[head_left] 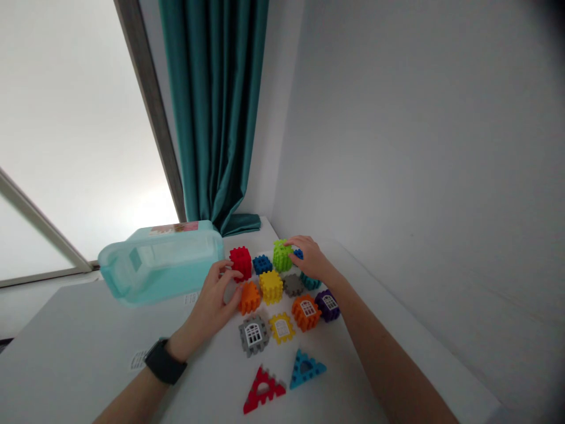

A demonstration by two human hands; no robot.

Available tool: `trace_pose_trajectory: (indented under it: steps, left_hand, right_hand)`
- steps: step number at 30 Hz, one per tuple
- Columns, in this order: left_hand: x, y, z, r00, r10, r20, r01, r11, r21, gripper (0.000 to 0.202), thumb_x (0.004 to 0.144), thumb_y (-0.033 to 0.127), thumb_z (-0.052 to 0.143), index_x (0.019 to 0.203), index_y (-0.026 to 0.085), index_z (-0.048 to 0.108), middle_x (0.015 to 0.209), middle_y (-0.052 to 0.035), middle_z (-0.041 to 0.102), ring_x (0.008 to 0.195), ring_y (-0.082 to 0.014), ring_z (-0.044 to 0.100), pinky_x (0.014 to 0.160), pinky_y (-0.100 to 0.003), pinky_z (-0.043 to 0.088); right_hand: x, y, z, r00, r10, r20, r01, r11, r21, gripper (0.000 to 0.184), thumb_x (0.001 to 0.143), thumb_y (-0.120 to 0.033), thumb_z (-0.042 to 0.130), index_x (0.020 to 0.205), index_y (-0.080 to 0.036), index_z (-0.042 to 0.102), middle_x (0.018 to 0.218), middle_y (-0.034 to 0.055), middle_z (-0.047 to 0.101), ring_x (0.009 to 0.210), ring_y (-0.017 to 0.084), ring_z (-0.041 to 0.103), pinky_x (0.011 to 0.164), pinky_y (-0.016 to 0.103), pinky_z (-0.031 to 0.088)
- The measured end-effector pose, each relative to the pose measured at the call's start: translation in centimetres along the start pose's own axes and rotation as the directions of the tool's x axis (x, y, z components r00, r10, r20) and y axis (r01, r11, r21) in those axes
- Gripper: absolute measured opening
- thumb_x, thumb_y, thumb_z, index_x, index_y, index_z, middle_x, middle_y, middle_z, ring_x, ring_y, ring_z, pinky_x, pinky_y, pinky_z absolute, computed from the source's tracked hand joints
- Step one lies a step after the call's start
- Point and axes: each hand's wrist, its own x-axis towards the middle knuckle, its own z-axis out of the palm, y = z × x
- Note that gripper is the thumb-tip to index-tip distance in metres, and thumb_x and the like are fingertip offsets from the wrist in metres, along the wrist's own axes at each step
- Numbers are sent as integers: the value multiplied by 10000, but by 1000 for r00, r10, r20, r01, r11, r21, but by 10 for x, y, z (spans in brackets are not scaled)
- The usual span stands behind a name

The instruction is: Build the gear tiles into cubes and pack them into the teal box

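Note:
Stacks of notched plastic building tiles stand on a white table. My left hand (219,294) has its fingers apart, with fingertips at the red stack (241,262) and the thumb beside the orange stack (249,298). My right hand (309,257) has thumb and fingers around the lime green stack (281,257) at the back. Between the hands are a yellow stack (271,287), dark blue tiles (262,264) and grey tiles (293,285). Teal tiles (310,281) and other blue tiles (299,254) are partly hidden by my right hand.
Window tiles lie nearer me: grey (254,335), yellow (282,328), orange (306,312) and purple (327,305). Red (263,391) and blue (305,369) triangles lie in front. A translucent teal bin (161,262) rests at left. A wall (419,176) borders the right side.

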Motion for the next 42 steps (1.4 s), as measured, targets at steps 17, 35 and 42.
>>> trace_pose_trajectory:
  steps: [17, 35, 42]
  left_hand:
    - [-1, 0, 3, 999, -6, 48, 6, 1000, 9, 198, 928, 208, 492, 1106, 223, 578, 1263, -110, 457, 1215, -255, 516, 1061, -456, 452]
    - [-1, 2, 0, 999, -5, 37, 5, 1000, 12, 193, 924, 218, 504, 1097, 231, 589, 1260, -101, 472, 1217, -248, 521, 1058, -435, 463]
    - [-1, 2, 1, 998, -14, 61, 14, 1000, 14, 189, 933, 229, 494, 1100, 228, 581, 1260, -109, 465, 1198, -250, 530, 1046, -450, 464]
  right_hand:
    - [1, 18, 2, 994, 52, 92, -57, 997, 53, 271, 813, -153, 603, 1060, -235, 680, 1190, 63, 682, 1129, 246, 584, 1033, 441, 412]
    - [0, 25, 9, 992, 65, 106, -73, 995, 67, 286, 806, -158, 619, 1073, -239, 681, 1190, 64, 687, 1143, 248, 587, 1041, 449, 422]
    - [-1, 26, 11, 991, 81, 109, -90, 993, 78, 285, 810, -171, 619, 1082, -237, 676, 1202, 71, 676, 1140, 249, 591, 1047, 450, 420]
